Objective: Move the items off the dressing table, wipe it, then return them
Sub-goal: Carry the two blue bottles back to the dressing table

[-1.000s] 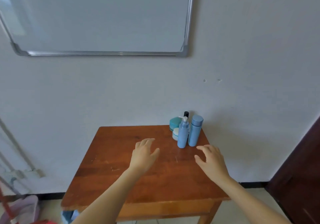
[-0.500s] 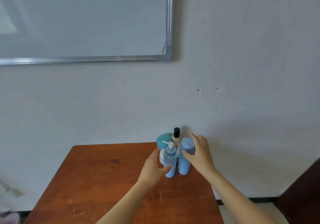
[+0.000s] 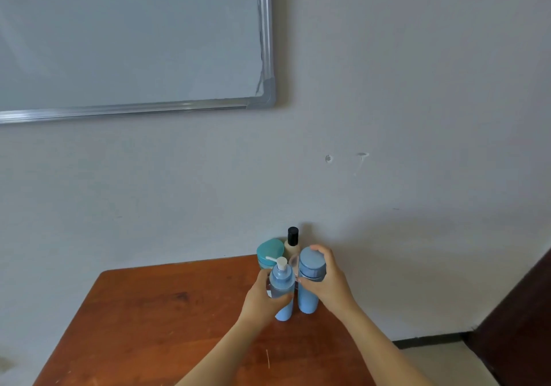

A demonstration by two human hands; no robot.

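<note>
A wooden dressing table (image 3: 155, 320) stands against the wall. At its back right corner several toiletries cluster. My left hand (image 3: 260, 299) grips a blue pump bottle (image 3: 281, 281) around its middle. My right hand (image 3: 328, 284) holds a taller blue capped bottle (image 3: 310, 266) near its top. Both bottles stand upright on the table. Behind them are a teal jar (image 3: 269, 250) and a cream bottle with a black cap (image 3: 292, 238). A small white jar seen earlier is hidden behind the bottles.
A whiteboard (image 3: 128, 37) hangs on the wall above and to the left. A dark door (image 3: 518, 320) stands at the right edge, with pale floor beside the table's right side.
Both hands moved forward from hovering over the table and closed around the two blue bottles. The view has shifted closer and to the right.
</note>
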